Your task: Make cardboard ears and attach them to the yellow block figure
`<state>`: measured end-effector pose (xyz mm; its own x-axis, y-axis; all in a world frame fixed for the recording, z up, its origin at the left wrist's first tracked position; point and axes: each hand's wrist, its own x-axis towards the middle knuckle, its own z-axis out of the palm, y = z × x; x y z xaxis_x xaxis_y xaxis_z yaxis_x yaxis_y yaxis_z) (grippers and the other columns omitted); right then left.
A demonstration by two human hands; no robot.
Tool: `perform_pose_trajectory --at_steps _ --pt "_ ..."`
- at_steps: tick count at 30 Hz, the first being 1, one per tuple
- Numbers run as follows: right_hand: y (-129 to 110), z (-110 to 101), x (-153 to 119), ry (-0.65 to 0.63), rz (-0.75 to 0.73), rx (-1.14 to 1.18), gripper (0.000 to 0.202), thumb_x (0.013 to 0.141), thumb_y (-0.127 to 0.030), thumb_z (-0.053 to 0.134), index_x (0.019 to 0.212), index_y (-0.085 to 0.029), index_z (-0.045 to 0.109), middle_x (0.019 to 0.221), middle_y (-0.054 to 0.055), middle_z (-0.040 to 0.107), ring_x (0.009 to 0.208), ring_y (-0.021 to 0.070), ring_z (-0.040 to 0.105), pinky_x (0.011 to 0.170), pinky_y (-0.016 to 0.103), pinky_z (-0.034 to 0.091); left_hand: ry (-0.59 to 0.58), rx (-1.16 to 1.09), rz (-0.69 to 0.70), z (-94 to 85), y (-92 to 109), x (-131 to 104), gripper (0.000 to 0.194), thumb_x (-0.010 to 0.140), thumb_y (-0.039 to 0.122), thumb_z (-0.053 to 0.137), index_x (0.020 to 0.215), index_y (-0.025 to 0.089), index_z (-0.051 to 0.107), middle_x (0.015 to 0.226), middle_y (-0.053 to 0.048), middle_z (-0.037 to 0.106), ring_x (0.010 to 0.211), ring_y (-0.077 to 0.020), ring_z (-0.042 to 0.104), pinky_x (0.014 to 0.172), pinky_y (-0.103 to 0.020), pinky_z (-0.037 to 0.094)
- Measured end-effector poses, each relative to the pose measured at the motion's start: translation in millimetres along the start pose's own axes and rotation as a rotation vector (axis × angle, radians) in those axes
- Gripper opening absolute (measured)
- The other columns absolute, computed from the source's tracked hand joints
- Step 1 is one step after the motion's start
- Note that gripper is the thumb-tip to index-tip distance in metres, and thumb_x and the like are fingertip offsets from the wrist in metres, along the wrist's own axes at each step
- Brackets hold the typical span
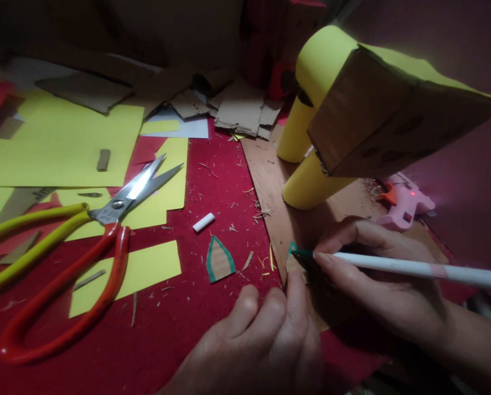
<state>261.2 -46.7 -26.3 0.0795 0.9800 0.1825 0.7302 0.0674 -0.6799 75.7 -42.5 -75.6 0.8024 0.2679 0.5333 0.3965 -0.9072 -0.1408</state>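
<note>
My right hand (377,269) grips a white marker (393,263) with a dark green tip. The tip touches a small cardboard piece (293,263) whose pointed end carries a green line. Curled fingers of my left hand (265,334) hold that piece down at the edge of the brown board (261,159); its lower part is hidden by them. To the left, a pointed cardboard cutout (220,260) with a green border lies on the red cloth (196,329). A short white cap-like piece (204,222) rests just above it.
Open scissors (119,203) with red and yellow handles lie at left on yellow paper (64,159). A yellow-and-cardboard construction (364,109) stands on the board. Behind it to the right is a pink glue gun (407,203). Cardboard scraps (241,109) pile up at the back.
</note>
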Motion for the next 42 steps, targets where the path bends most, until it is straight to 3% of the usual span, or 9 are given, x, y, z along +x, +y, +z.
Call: perform_pose_trajectory --at_steps 11,24,31,37,42 --pt "-2.9 0.3 0.4 0.037 0.028 0.056 0.013 0.075 -0.017 0.061 0.065 -0.023 0.057 0.055 -0.004 0.062 0.045 0.0103 0.057 0.040 0.018 0.045 -0.026 -0.004 0.008 -1.2 -0.6 0.4 0.020 0.087 0.027 0.044 0.097 0.016 0.058 0.113 -0.011 0.064 0.090 -0.0213 0.052 0.080 -0.036 0.037" --pt "-1.1 -1.3 -3.9 -0.042 -0.004 -0.039 0.009 0.076 -0.019 0.059 0.068 -0.023 0.058 0.060 -0.001 0.066 0.051 0.0138 0.061 0.042 0.022 0.045 -0.011 0.008 0.010 -0.3 -0.1 -0.2 0.022 0.089 0.027 0.042 0.098 0.015 0.058 0.114 -0.011 0.064 0.090 -0.0198 0.053 0.082 -0.035 0.039" --pt "0.3 -1.9 -4.2 -0.076 -0.044 0.004 0.010 0.078 -0.017 0.060 0.071 -0.024 0.058 0.064 -0.003 0.065 0.053 0.0106 0.060 0.048 0.021 0.046 -0.019 -0.007 0.008 -0.4 0.3 -1.2 0.022 0.090 0.029 0.043 0.096 0.016 0.059 0.112 -0.010 0.064 0.091 -0.0203 0.052 0.080 -0.036 0.038" --pt "-2.8 -3.5 -1.7 -0.091 -0.076 0.002 0.011 0.076 -0.016 0.060 0.068 -0.023 0.057 0.060 -0.005 0.064 0.049 0.0076 0.057 0.045 0.017 0.044 -0.044 -0.011 -0.019 -1.3 1.0 1.7 0.024 0.091 0.028 0.041 0.100 0.015 0.059 0.114 -0.009 0.063 0.091 -0.0200 0.050 0.080 -0.036 0.037" --pt "-2.5 -3.4 -2.4 -0.059 -0.027 -0.002 0.010 0.076 -0.018 0.060 0.067 -0.023 0.058 0.060 -0.002 0.066 0.048 0.0108 0.059 0.041 0.018 0.045 -0.040 -0.011 -0.010 -3.0 2.3 0.8 0.024 0.091 0.028 0.041 0.099 0.015 0.059 0.113 -0.009 0.064 0.090 -0.0202 0.051 0.080 -0.036 0.037"
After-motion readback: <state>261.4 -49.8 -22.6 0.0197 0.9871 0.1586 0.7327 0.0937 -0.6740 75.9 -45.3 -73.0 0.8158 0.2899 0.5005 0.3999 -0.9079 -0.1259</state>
